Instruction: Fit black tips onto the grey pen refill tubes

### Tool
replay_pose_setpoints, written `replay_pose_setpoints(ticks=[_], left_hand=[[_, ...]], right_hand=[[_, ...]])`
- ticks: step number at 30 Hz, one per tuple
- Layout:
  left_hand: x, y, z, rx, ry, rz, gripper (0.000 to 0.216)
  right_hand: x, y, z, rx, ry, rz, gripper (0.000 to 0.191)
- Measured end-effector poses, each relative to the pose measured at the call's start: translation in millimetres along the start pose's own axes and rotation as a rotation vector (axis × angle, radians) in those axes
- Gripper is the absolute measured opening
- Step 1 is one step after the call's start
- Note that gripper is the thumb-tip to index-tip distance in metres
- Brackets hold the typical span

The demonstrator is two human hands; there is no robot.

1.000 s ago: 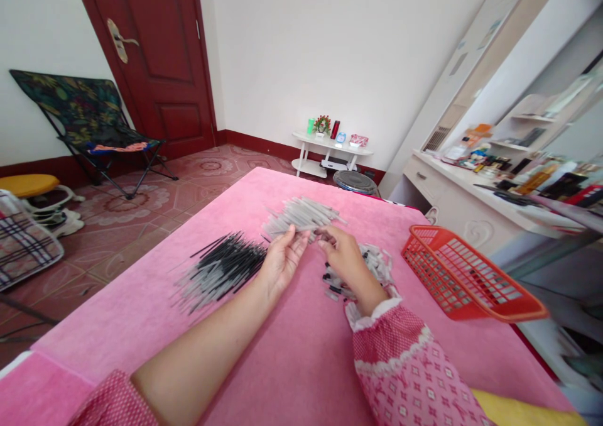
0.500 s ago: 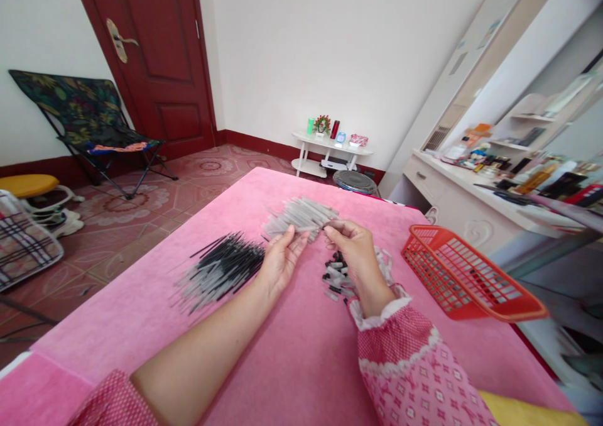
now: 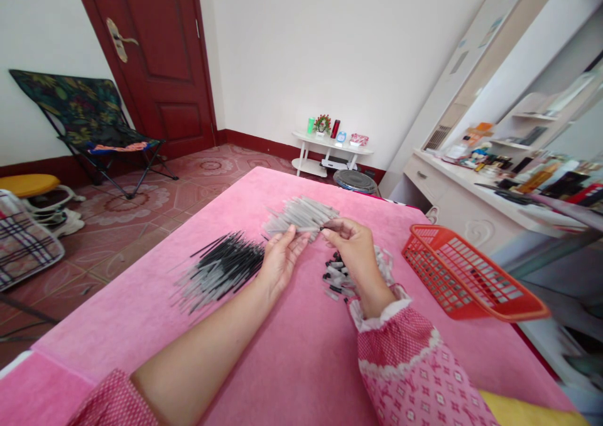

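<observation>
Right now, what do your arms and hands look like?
My left hand and right hand are bare: no gloves. The right sleeve is pink with little white diamond shapes, white scalloped trim and a frilly cuff. The left sleeve is pink and dotted.

No text, label or number here is clear enough to read.

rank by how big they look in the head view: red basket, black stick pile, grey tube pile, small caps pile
1. red basket
2. black stick pile
3-4. grey tube pile and small caps pile: alike, caps partly behind the right hand
</observation>
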State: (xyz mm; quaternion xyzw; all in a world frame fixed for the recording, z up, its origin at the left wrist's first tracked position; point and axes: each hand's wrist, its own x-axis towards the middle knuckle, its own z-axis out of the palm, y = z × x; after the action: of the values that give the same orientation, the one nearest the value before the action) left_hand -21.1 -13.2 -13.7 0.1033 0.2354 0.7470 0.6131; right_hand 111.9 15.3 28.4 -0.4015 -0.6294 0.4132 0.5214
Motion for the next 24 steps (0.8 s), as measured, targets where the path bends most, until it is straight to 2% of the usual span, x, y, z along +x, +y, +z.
replay_pose_setpoints(ticks=[16, 24], left_hand=[[-1.0, -0.3, -1.4, 0.041, 0.003, 0.005, 0.011], [0.4, -1.9, -3.6, 0.056, -0.008, 0.011, 0.013]], right_hand=[[1.1, 0.8, -1.4, -0.179, -0.016, -0.103, 0.014], [-0.1, -0.8, -1.4, -0.24, -0.005, -0.105, 0.015]])
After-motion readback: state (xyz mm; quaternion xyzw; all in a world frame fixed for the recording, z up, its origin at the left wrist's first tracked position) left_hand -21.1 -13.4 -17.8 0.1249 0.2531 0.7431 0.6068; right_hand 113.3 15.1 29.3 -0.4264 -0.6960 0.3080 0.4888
